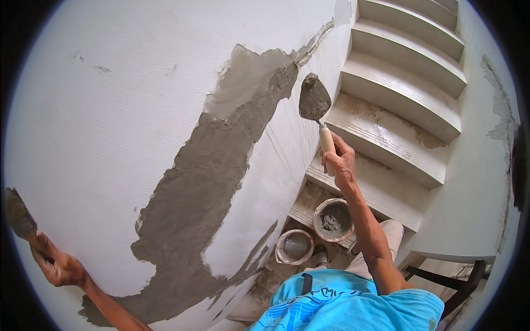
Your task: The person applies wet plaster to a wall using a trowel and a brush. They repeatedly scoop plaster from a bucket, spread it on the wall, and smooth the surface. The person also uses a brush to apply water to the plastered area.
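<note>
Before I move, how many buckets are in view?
2. The mortar bucket sits beside the right forearm; the second bucket, with smooth grey contents, stands to its lower left, closer to the wall. The person's body may hide others.

brush (21, 214) left of trowel (326, 137)

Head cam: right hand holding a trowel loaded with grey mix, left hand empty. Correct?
Not quite: the left hand isn't empty. In the head view it grips a brush. The rest stands: the right hand holds a trowel loaded with grey mix.
</note>
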Demonstrator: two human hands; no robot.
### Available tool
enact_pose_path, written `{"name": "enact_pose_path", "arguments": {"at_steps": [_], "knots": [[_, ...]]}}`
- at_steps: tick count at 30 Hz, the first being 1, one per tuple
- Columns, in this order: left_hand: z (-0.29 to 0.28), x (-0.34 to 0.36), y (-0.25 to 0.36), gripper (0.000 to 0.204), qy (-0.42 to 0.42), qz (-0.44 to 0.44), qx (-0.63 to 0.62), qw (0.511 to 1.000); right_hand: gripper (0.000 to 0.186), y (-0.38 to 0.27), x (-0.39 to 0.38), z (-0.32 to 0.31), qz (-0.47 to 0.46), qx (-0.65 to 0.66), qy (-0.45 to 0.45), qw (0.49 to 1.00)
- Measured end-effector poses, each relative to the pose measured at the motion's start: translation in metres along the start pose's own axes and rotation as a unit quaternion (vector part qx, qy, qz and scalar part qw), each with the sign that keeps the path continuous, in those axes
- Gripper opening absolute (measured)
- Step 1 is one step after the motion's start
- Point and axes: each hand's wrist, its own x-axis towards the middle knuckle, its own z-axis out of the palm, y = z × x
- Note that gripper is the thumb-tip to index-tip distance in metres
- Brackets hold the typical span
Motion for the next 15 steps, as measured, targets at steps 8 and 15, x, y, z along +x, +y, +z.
{"name": "enact_pose_path", "arguments": {"at_steps": [8,15], "knots": [[-0.003,-0.003,-0.020,0.022,-0.012,0.060,0.019,0.998,0.062,0.000,0.037,0.008,-0.074,-0.114,0.053,0.989],[0.000,-0.001,0.001,0.024,-0.011,0.026,0.015,0.999,0.062,0.004,0.064,0.012,-0.086,-0.162,0.080,0.980]]}}
